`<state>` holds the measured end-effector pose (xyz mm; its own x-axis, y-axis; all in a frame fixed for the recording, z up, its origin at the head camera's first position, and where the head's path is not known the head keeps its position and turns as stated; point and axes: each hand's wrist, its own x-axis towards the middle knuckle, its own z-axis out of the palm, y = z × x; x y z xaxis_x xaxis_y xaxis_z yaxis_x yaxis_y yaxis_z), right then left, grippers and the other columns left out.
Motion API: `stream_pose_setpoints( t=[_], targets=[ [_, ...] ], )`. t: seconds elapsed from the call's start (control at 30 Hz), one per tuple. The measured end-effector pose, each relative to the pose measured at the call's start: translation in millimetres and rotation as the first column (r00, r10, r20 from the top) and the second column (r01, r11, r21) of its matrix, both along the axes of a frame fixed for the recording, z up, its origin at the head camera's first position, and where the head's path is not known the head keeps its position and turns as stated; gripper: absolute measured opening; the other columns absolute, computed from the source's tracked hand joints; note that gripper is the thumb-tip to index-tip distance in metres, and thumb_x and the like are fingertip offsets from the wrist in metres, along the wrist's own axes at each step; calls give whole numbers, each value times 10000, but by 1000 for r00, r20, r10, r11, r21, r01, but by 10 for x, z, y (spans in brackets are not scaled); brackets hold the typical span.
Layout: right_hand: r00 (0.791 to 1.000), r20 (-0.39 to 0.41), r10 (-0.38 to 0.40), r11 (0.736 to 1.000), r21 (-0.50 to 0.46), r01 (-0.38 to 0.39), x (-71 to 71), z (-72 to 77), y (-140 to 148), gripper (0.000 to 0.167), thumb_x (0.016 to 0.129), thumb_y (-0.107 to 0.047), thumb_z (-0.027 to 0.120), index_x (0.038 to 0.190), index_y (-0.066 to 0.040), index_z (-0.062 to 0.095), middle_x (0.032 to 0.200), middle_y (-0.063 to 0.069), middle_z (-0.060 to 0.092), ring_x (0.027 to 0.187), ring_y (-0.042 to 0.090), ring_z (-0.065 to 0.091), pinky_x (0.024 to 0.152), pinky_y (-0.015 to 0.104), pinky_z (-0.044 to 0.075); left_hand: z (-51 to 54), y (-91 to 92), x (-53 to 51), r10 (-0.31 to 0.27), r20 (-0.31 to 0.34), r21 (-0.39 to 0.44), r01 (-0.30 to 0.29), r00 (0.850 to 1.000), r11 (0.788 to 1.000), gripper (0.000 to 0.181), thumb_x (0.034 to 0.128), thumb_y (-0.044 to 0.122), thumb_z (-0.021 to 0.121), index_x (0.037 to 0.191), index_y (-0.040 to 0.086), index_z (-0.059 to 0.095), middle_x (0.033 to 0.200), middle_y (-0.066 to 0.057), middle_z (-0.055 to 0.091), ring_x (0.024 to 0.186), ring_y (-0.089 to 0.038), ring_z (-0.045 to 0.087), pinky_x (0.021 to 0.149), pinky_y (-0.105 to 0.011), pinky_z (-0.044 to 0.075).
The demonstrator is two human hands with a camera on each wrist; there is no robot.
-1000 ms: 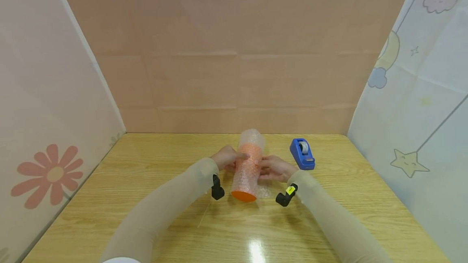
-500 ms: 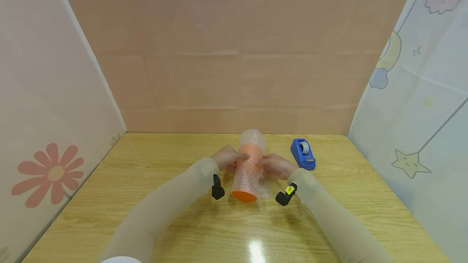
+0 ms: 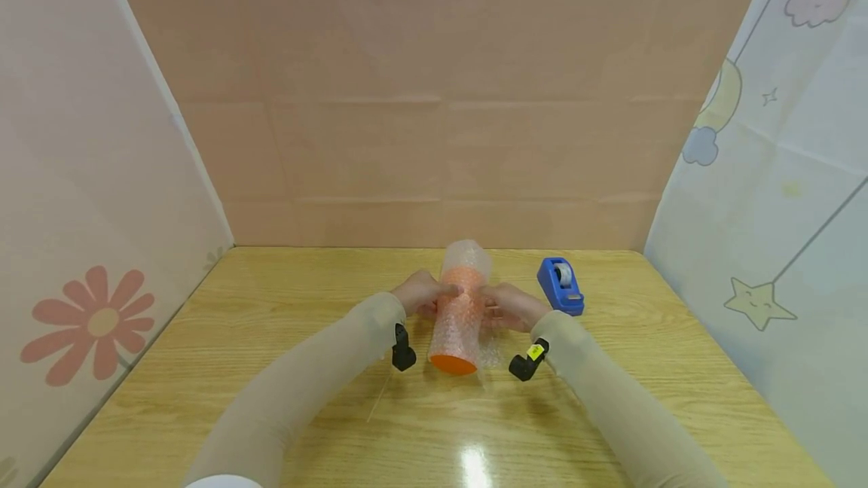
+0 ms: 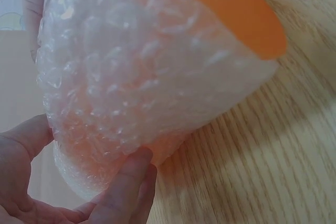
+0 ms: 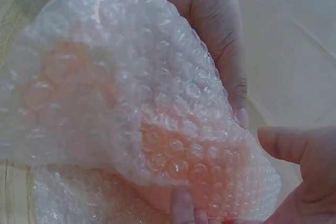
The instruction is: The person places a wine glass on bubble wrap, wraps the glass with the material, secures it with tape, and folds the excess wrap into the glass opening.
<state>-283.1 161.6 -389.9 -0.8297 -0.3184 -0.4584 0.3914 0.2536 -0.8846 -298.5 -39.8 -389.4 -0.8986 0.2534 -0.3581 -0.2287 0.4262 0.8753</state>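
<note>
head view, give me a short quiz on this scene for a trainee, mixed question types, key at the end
1. Multiple choice: what colour is the tape dispenser?
a) black
b) blue
c) green

2. True or false: the left hand grips the tape dispenser.

3. Short answer: in the head view, on which side of the bubble-wrapped cylinder does loose bubble wrap show?

Key
1: b.
2: False; the left hand is on the bubble-wrapped cylinder, and the tape dispenser sits on the table, beyond the right hand.
3: The right side.
</note>
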Motion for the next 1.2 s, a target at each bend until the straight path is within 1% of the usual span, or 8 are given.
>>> stream_pose_setpoints(
  t=[0.17, 0.33, 0.57, 0.7, 0.77, 0.93, 1.07, 1.2],
  targets=[
    [999, -48, 25, 1000, 15, -24, 15, -16, -1, 343, 998, -221, 513, 1216, 44, 509, 1068, 78, 529, 951, 209, 519, 909, 337, 508, -1, 4, 12, -6, -5, 1, 6, 1000, 1000, 481, 857, 337, 727, 1093, -59, 592, 1008, -120, 652, 801, -199, 675, 723, -347, 588],
    [994, -95, 52, 998, 45, -48, 37, -21, -16, 274, 1013, -206, 498, 1137, 37, 527, 926, 28, 494, 838, 172, 487, 799, 276, 478, 9, 12, 39, -8, -4, 9, 8, 1000, 1000, 510, 861, 348, 720, 1130, -65, 588, 1048, -123, 645, 858, -213, 669, 745, -355, 587],
    [996, -83, 25, 999, 27, -23, 15, -53, -5, 208, 1009, -165, 498, 1078, 29, 527, 898, 23, 500, 800, 148, 495, 773, 264, 487, -15, 3, 43, -36, 30, 10, 36, 999, 999, 583, 909, 413, 639, 1232, -60, 530, 1067, -135, 616, 856, -230, 654, 742, -349, 585],
    [997, -78, 22, 1000, 6, -21, 15, -67, 13, 240, 1010, -154, 495, 1130, 51, 527, 915, 24, 531, 808, 143, 511, 772, 264, 493, -31, -20, 23, 0, 105, 80, -9, 994, 997, 557, 929, 362, 625, 1289, -36, 475, 1069, -134, 589, 843, -228, 636, 766, -355, 582],
    [996, -80, 25, 1000, -7, -26, 20, -69, 20, 260, 1010, -148, 492, 1156, 66, 520, 919, 22, 545, 806, 136, 519, 771, 264, 495, -35, -23, 11, 27, 162, 124, -48, 986, 991, 549, 920, 322, 650, 1304, -27, 472, 1075, -151, 603, 862, -242, 647, 791, -367, 579],
    [996, -85, 40, 998, -36, -43, 31, -61, 22, 282, 1009, -134, 484, 1180, 89, 510, 920, 17, 563, 805, 121, 534, 771, 266, 497, -49, -17, 3, 76, 248, 165, -120, 966, 979, 585, 898, 303, 689, 1332, -7, 449, 1090, -202, 636, 928, -284, 662, 805, -385, 577],
    [996, -76, 39, 998, -39, -42, 31, -46, 20, 256, 1007, -132, 488, 1154, 75, 517, 916, 13, 561, 807, 118, 532, 769, 257, 501, -78, -15, -14, 98, 280, 172, -150, 955, 974, 559, 891, 317, 700, 1303, 3, 488, 1066, -182, 643, 915, -270, 651, 792, -378, 579],
    [998, -62, 28, 998, -53, -31, 26, -40, 20, 242, 1005, -130, 494, 1141, 68, 519, 916, 16, 564, 806, 118, 537, 762, 246, 509, -96, -11, -28, 109, 280, 167, -160, 954, 973, 568, 887, 322, 705, 1307, 10, 484, 1047, -167, 646, 904, -260, 649, 784, -372, 580]
  ],
)
